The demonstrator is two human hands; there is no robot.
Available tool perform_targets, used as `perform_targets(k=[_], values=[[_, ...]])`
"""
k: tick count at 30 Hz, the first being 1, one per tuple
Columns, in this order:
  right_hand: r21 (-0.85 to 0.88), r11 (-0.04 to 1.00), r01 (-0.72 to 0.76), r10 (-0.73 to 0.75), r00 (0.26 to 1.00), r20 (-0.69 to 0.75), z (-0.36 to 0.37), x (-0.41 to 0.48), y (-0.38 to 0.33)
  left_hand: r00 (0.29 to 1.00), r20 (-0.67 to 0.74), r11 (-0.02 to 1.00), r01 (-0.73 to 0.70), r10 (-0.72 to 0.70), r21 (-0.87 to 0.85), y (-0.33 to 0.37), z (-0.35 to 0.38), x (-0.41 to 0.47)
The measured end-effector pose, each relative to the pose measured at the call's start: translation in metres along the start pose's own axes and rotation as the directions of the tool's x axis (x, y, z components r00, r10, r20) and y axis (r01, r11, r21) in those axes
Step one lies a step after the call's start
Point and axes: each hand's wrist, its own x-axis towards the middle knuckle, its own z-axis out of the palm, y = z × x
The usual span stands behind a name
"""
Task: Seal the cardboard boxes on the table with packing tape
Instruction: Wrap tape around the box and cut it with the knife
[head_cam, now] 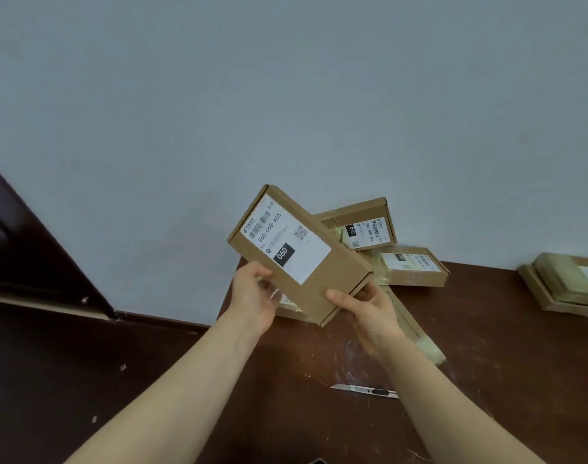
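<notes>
A flat, rectangular box of plain brown cardboard with a white label is held tilted in the air above the left corner of the scuffed dark wooden table; the left hand grips its long side, and the right hand clasps its lower end. Behind lie glossy taped boxes against the pale wall, and a slim utility knife lies on bare wood nearer

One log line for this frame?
box: held up, tilted | left hand: grips box | right hand: grips box | knife: on table
</notes>
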Motion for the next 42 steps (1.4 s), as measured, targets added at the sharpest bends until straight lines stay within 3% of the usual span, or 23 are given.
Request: perform_targets(k=[6, 11, 14, 17, 20, 23, 27, 30, 31, 32, 33, 34, 35, 36, 39, 42], values=[[-0.288, 0.946, 0.148, -0.143, 0.989, 0.038, -0.012, 0.001, -0.005, 0.979, -0.110, 0.985, -0.165, 0.170, 0.052, 0.030, -0.006, 0.000], [-0.259, 0.959, 0.114, -0.102, 0.993, 0.060, -0.016, 0.005, -0.004, 0.959, 0.017, 0.899, -0.273, 0.284, 0.343, 0.033, -0.010, 0.002], [-0.258, 0.962, 0.087, -0.068, 0.994, 0.081, -0.022, 0.003, 0.000, 0.953, 0.073, 0.853, -0.297, 0.295, 0.429, 0.027, -0.022, -0.001], [-0.313, 0.949, 0.030, -0.006, 0.997, 0.078, -0.028, -0.001, 0.010, 0.969, 0.108, 0.824, -0.246, 0.222, 0.511, 0.017, -0.045, -0.007], [-0.399, 0.916, -0.042, 0.079, 0.994, 0.077, -0.031, -0.006, 0.028, 0.992, -0.027, 0.794, -0.084, 0.126, 0.602, 0.000, -0.077, -0.005], [-0.558, 0.826, -0.082, 0.152, 0.985, 0.079, -0.027, -0.012, 0.049, 0.982, -0.123, 0.783, -0.035, 0.142, 0.621, -0.018, -0.109, -0.005], [-0.877, 0.480, -0.014, 0.117, 0.992, 0.048, -0.021, -0.011, 0.067, 0.967, -0.194, 0.738, 0.008, 0.167, 0.675, -0.039, -0.133, -0.009], [-0.897, 0.440, -0.036, 0.127, 0.992, 0.022, -0.018, -0.012, 0.077, 0.963, -0.190, 0.694, 0.004, 0.191, 0.720, -0.046, -0.137, -0.013], [-0.895, 0.443, -0.051, 0.129, 0.992, 0.007, -0.018, -0.012, 0.079, 0.958, -0.169, 0.622, -0.012, 0.232, 0.783, -0.046, -0.137, -0.015], [-0.886, 0.459, -0.061, 0.128, 0.992, -0.002, -0.018, -0.014, 0.079, 0.942, -0.129, 0.466, -0.032, 0.309, 0.884, -0.046, -0.137, -0.016], [-0.869, 0.491, -0.062, 0.115, 0.993, -0.005, -0.017, -0.015, 0.079, 0.911, -0.038, 0.243, -0.069, 0.410, 0.968, -0.045, -0.136, -0.017], [-0.840, 0.540, -0.051, 0.089, 0.996, -0.003, -0.017, -0.016, 0.078, 0.866, 0.110, 0.021, -0.138, 0.488, 0.990, -0.044, -0.132, -0.017], [-0.804, 0.595, -0.025, 0.048, 0.999, 0.004, -0.016, -0.018, 0.077, 0.823, 0.265, -0.127, -0.233, 0.503, 0.964, -0.044, -0.127, -0.018], [-0.772, 0.636, 0.010, 0.001, 1.000, 0.014, -0.015, -0.019, 0.075, 0.798, 0.386, -0.208, -0.326, 0.464, 0.922, -0.044, -0.120, -0.016], [-0.740, 0.668, 0.085, -0.048, 0.996, 0.072, -0.008, -0.020, 0.071, 0.821, 0.516, -0.208, -0.476, 0.244, 0.855, -0.048, -0.100, -0.008], [-0.757, 0.647, 0.096, 0.001, 0.992, 0.127, -0.003, -0.018, 0.070, 0.898, 0.424, -0.036, -0.423, 0.120, 0.905, -0.049, -0.087, 0.005]])
